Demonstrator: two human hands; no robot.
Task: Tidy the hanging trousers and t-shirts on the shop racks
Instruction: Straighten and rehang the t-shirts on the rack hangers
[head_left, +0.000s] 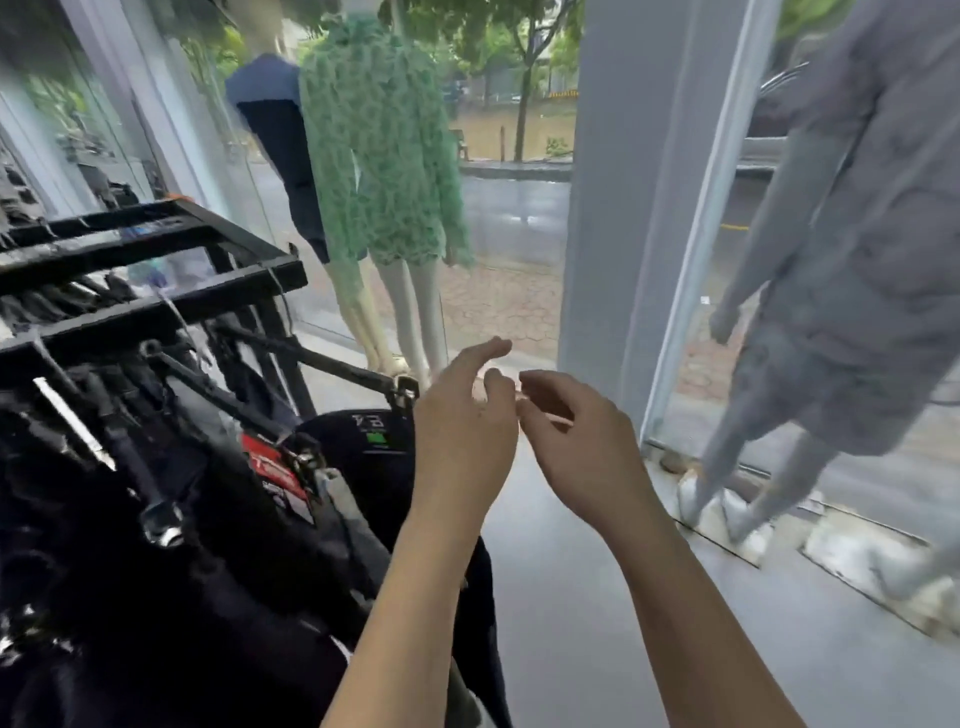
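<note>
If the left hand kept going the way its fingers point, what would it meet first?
Probably nothing close: the left hand points up and forward past the rack's end. The green-dressed mannequin's legs lie roughly that way, though depth is unclear.

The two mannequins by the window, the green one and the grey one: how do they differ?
The green mannequin wears a patterned green top and shorts, its pale legs bare; the grey mannequin is covered in plain grey down to the ankles. The green one stands farther off, beyond the black rack; the grey one is nearer, at the right. Both face the street.
</note>
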